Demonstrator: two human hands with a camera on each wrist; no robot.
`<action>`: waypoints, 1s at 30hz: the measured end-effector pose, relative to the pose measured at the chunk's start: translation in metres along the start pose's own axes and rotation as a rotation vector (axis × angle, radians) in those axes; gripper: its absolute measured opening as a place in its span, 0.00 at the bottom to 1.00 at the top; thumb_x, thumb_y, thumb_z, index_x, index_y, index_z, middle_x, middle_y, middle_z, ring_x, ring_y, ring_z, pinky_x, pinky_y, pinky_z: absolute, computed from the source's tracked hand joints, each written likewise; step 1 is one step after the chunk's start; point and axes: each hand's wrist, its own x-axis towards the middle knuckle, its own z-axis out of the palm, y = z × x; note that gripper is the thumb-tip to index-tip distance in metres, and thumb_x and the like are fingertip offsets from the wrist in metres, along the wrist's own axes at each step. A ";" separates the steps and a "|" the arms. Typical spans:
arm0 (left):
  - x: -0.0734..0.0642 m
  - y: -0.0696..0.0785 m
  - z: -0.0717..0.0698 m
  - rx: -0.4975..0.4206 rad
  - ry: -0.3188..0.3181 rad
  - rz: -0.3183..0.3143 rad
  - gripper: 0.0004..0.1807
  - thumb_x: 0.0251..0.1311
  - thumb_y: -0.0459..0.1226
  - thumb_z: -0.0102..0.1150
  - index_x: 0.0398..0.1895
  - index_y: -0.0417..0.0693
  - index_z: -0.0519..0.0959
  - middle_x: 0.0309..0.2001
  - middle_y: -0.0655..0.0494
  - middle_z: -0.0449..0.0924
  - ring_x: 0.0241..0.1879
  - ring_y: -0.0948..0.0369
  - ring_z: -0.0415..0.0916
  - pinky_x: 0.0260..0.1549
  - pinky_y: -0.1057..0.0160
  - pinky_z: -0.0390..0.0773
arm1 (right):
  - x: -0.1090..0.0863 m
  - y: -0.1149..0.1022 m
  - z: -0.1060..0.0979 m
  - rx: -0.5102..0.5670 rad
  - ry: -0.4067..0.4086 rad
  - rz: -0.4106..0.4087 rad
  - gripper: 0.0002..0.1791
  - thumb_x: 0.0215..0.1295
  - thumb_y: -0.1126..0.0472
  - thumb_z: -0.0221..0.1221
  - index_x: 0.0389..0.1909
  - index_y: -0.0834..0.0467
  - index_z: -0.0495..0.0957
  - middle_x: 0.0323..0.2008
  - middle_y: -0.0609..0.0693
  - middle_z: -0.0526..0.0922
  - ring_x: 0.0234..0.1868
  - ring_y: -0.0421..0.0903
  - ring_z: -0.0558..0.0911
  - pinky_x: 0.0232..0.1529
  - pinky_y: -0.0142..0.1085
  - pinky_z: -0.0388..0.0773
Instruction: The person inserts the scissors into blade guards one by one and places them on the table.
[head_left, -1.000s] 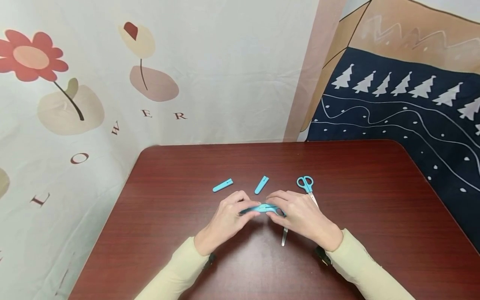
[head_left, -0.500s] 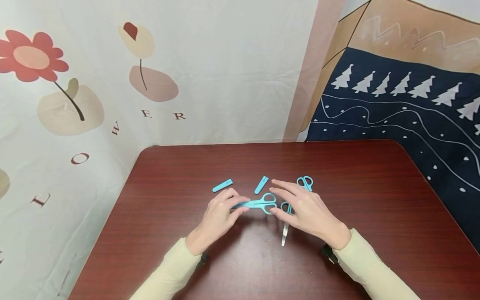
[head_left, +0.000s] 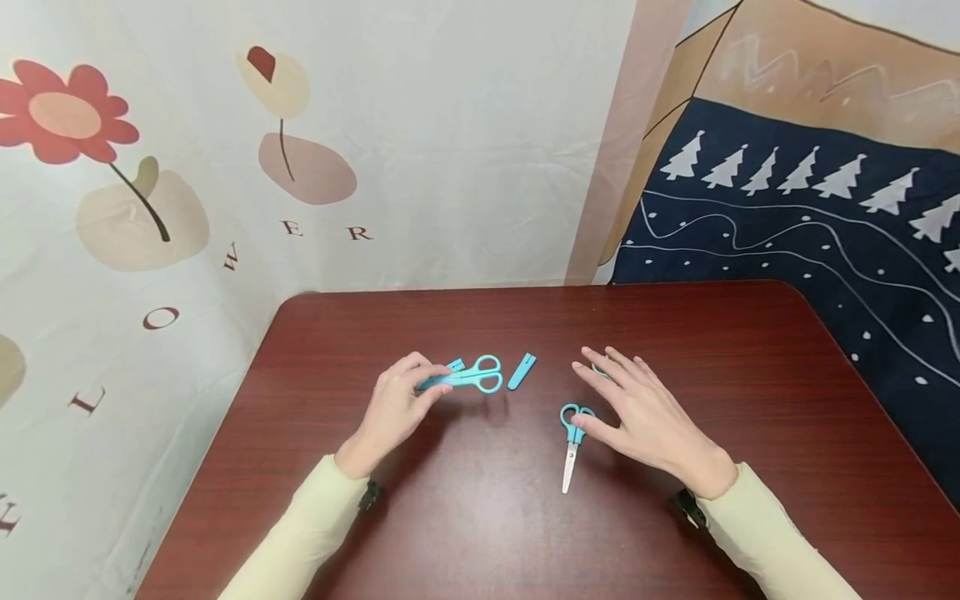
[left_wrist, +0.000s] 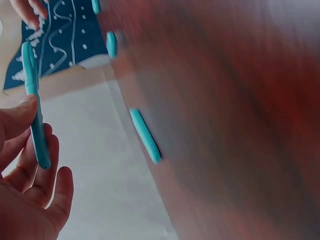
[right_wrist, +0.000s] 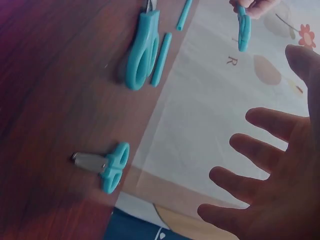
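Observation:
My left hand [head_left: 393, 410] pinches a pair of turquoise scissors [head_left: 468, 377] between thumb and fingers, raised off the table with handles pointing right. A turquoise cover [left_wrist: 40, 145] sheathes its blades. My right hand [head_left: 648, 421] is spread with nothing in it, above the table at the right. Below its thumb lies a second pair of scissors [head_left: 572, 435], bare blades toward the front. A third pair [right_wrist: 107, 167] shows in the right wrist view; in the head view the right hand hides most of it.
One loose turquoise blade cover [head_left: 522, 372] lies mid-table. Another cover [head_left: 456, 365] is partly hidden behind the held scissors. The dark red table [head_left: 480, 525] ends at a printed cloth backdrop [head_left: 465, 167].
Both hands were at the covered scissors; the right hand has let go and moved right, its fingers spreading. My left hand has carried the scissors left and toward the back.

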 end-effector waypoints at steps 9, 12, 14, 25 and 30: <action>0.020 -0.024 -0.007 -0.003 -0.074 -0.092 0.09 0.58 0.33 0.76 0.42 0.45 0.90 0.32 0.60 0.76 0.28 0.62 0.69 0.28 0.64 0.70 | -0.006 0.007 -0.003 -0.019 -0.011 0.016 0.42 0.65 0.35 0.65 0.74 0.54 0.72 0.76 0.55 0.67 0.75 0.64 0.65 0.71 0.64 0.60; 0.027 -0.030 -0.006 0.013 -0.098 -0.106 0.09 0.59 0.33 0.76 0.42 0.44 0.90 0.31 0.59 0.76 0.29 0.61 0.70 0.29 0.62 0.70 | -0.007 0.010 -0.004 -0.028 -0.009 0.018 0.41 0.66 0.35 0.65 0.72 0.55 0.73 0.75 0.55 0.68 0.74 0.63 0.66 0.71 0.63 0.62; 0.031 -0.035 -0.005 0.017 -0.114 -0.115 0.09 0.59 0.34 0.75 0.42 0.44 0.90 0.31 0.59 0.76 0.30 0.60 0.70 0.31 0.62 0.71 | -0.008 0.011 -0.004 -0.041 -0.007 0.020 0.40 0.66 0.36 0.65 0.72 0.56 0.74 0.74 0.56 0.69 0.74 0.63 0.68 0.70 0.63 0.63; 0.057 -0.062 0.006 0.059 -0.172 -0.139 0.09 0.61 0.35 0.74 0.42 0.43 0.90 0.31 0.57 0.77 0.30 0.58 0.69 0.31 0.59 0.69 | -0.017 0.017 -0.006 -0.071 -0.001 0.033 0.39 0.67 0.36 0.64 0.72 0.54 0.74 0.73 0.57 0.70 0.72 0.64 0.69 0.67 0.66 0.65; 0.068 -0.068 0.011 0.072 -0.218 -0.174 0.08 0.62 0.36 0.73 0.43 0.44 0.90 0.32 0.57 0.77 0.30 0.58 0.70 0.32 0.59 0.70 | -0.020 0.019 -0.006 -0.078 0.004 0.039 0.39 0.67 0.35 0.63 0.72 0.53 0.74 0.73 0.56 0.71 0.73 0.64 0.69 0.66 0.67 0.65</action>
